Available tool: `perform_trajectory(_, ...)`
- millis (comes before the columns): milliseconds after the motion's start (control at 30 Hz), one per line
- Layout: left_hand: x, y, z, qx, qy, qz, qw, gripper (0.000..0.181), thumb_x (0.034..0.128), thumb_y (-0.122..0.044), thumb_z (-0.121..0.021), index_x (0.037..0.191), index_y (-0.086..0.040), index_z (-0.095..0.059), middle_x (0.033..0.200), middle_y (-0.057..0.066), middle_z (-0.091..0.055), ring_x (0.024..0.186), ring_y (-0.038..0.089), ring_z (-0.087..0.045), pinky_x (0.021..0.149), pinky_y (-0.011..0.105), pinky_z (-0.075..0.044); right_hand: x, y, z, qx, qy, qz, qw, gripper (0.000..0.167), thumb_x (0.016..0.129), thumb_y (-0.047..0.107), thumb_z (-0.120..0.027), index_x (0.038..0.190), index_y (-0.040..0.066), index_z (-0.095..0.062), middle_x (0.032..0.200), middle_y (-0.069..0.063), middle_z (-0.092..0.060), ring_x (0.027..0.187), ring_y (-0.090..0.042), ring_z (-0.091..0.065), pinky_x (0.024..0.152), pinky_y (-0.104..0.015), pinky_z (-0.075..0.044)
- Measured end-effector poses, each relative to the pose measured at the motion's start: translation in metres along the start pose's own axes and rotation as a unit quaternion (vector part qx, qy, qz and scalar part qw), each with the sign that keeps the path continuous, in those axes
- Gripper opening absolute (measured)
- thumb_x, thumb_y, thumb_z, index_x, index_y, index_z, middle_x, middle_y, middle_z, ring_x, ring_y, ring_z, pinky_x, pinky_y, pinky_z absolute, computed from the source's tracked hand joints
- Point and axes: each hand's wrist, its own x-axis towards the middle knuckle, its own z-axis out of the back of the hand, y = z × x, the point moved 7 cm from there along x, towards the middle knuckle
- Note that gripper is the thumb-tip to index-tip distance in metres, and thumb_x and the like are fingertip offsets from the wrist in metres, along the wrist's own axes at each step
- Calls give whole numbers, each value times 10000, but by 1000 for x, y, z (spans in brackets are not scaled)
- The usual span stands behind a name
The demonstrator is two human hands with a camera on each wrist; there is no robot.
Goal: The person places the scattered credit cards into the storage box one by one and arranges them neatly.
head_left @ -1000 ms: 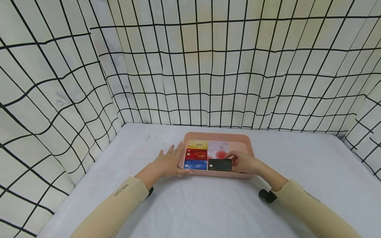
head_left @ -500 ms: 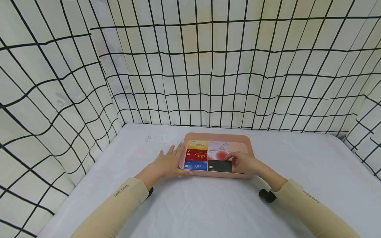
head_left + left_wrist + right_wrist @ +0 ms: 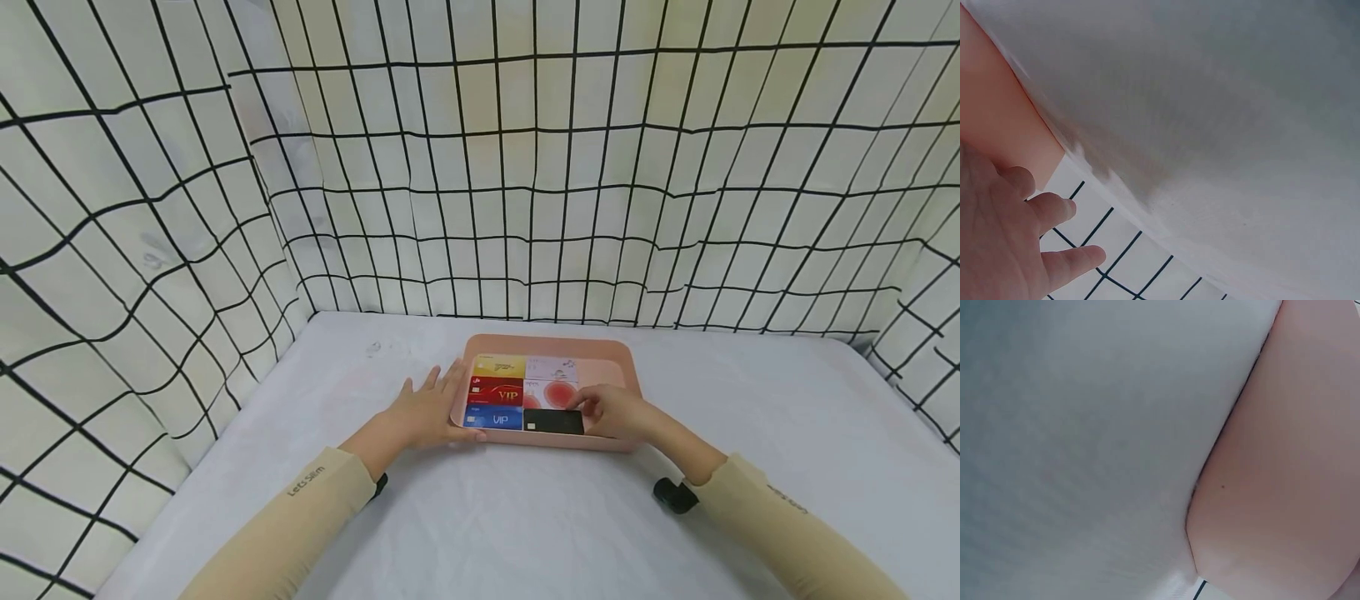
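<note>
A pink tray holds cards in two columns. On the left are a yellow card, a red VIP card and a blue VIP card. On the right lie a lilac card and a white card with a red circle. My right hand pinches a black card by its right end at the near side of the tray; the thumb is hidden. My left hand, fingers spread, rests against the tray's left rim. The left wrist view shows that hand beside the tray wall.
The tray stands on a white-covered table. White walls with black grid netting enclose the back and sides. In the right wrist view the tray's wall fills the right side.
The black card's near edge has sunk behind the tray's front wall, hiding its VIP lettering, and more of the white card shows. My left hand has stayed still.
</note>
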Motion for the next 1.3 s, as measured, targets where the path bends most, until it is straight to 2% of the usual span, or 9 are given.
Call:
perform_trajectory(267,0,0,0,10,-27,-14,10000,1211,821,-710,-696,1655,-82,-82,1706,119,-151,1540,425,-140,1148,734,-137,-1,4,0,-87,-50,37,9999,347,806,-29,-800,1129,62,-715,918,-50,-583,832,-207,-515,701,-306,-466)
perform_trajectory(900,1,-1,0,20,0,-49,10000,1220,819,-725,-687,1655,-81,-76,1708,116,-142,1541,425,-136,1149,733,-137,-2,6,-1,-114,-120,-172,9997,324,819,-3,-818,1102,82,-686,887,-49,-565,836,-206,-523,709,-305,-486)
perform_trajectory(1133,3,-1,0,56,24,-91,9999,1224,818,-741,-676,1654,-76,-78,1709,115,-137,1541,425,-138,1149,735,-138,-3,5,1,52,-101,-99,9999,320,841,70,-839,1119,58,-681,896,-52,-574,849,-203,-529,714,-293,-494)
perform_trajectory(1300,2,0,4,145,117,-96,9998,1237,806,-765,-669,1654,-76,-88,1708,112,-142,1542,425,-129,1155,730,-121,-6,5,11,653,-62,252,9975,356,925,139,-777,1214,-22,-644,989,-102,-591,714,-182,-597,654,-290,-527)
